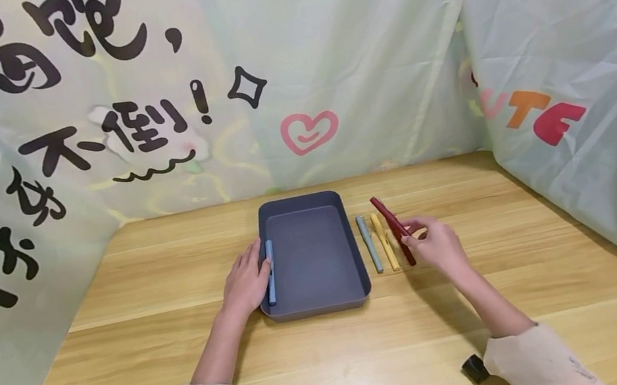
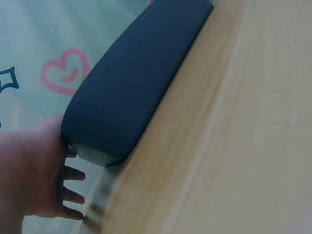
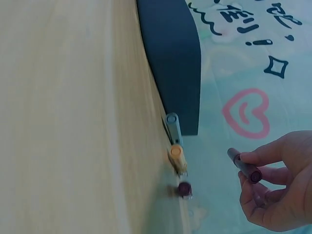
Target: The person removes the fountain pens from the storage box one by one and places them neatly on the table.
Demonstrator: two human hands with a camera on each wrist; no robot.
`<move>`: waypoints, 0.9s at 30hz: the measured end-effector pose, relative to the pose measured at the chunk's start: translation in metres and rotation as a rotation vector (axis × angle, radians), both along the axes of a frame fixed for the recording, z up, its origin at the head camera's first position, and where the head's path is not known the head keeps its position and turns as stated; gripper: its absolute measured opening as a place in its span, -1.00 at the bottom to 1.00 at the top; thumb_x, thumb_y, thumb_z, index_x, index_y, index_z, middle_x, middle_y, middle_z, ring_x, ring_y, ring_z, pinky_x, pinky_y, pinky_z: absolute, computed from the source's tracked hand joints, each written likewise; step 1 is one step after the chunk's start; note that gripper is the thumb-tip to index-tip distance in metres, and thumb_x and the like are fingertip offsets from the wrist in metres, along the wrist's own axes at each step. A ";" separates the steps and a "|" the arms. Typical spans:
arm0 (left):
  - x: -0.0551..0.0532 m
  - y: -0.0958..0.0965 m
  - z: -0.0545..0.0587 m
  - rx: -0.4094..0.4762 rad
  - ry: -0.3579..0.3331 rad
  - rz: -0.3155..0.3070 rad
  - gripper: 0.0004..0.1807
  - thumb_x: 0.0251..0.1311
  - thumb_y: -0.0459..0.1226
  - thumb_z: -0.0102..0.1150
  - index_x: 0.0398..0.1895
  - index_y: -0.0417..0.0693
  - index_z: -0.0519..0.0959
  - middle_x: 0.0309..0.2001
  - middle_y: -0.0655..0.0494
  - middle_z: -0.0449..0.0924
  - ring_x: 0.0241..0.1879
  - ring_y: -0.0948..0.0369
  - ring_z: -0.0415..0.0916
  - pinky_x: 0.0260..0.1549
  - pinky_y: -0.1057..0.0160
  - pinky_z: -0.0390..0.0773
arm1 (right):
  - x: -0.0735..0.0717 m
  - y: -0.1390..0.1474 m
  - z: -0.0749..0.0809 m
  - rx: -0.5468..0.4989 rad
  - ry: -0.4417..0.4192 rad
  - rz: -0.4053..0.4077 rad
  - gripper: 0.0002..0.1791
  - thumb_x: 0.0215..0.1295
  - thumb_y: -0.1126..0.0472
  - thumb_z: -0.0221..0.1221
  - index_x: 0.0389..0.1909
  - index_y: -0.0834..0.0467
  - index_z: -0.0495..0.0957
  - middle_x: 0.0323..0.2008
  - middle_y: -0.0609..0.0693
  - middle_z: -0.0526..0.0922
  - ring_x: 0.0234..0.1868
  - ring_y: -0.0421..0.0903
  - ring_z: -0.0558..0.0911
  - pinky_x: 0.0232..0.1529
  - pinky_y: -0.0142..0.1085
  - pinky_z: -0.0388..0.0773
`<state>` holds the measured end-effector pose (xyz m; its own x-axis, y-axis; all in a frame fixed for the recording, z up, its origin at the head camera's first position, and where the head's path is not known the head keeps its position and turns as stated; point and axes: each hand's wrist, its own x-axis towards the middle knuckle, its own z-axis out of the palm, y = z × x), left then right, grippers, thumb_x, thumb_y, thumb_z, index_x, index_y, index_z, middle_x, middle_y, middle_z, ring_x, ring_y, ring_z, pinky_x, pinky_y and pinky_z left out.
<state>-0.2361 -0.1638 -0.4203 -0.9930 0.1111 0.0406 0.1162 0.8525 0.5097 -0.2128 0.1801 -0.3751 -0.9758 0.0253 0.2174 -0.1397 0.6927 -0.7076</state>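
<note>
My left hand [image 1: 245,282] rests over the left wall of a dark grey rectangular tray [image 1: 325,306], thumb on the inner side. Under that thumb, a blue pen [image 1: 271,288] lies along the tray's left inner side. My right hand [image 1: 439,245] pinches a dark red pen [image 1: 383,209] between thumb and fingers; the right wrist view shows this held pen [image 3: 243,166] raised above the others. Below it on the table lies a second dark red pen [image 1: 407,253]. Left of that are a yellow pen [image 1: 385,244] and a grey-blue pen [image 1: 370,246], side by side.
Wooden table [image 1: 146,270] spreads around the tray. Behind it hangs a pale printed cloth [image 1: 375,76] with black lettering and a pink heart; another cloth panel [image 1: 613,187] borders the right side.
</note>
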 end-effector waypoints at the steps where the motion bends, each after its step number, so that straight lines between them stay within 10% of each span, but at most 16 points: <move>1: 0.000 0.000 0.000 0.000 0.000 0.000 -0.38 0.40 -0.05 -0.35 0.46 -0.01 -0.10 0.39 -0.16 -0.07 0.31 -0.20 -0.12 0.20 -0.18 -0.05 | 0.000 0.003 0.000 0.002 0.002 -0.004 -0.69 0.16 0.37 0.19 -0.04 0.30 0.54 -0.31 0.14 0.59 -0.43 0.00 0.58 -0.61 -0.28 0.39; 27: 0.000 0.001 -0.001 -0.001 0.005 0.002 -0.38 0.40 -0.04 -0.36 0.45 -0.04 -0.09 0.38 -0.17 -0.05 0.31 -0.20 -0.11 0.21 -0.17 -0.04 | -0.009 0.034 -0.015 -0.002 0.020 -0.082 -0.66 0.11 0.38 0.21 -0.05 0.33 0.53 -0.25 0.25 0.59 -0.62 -0.12 0.45 -0.70 -0.35 0.33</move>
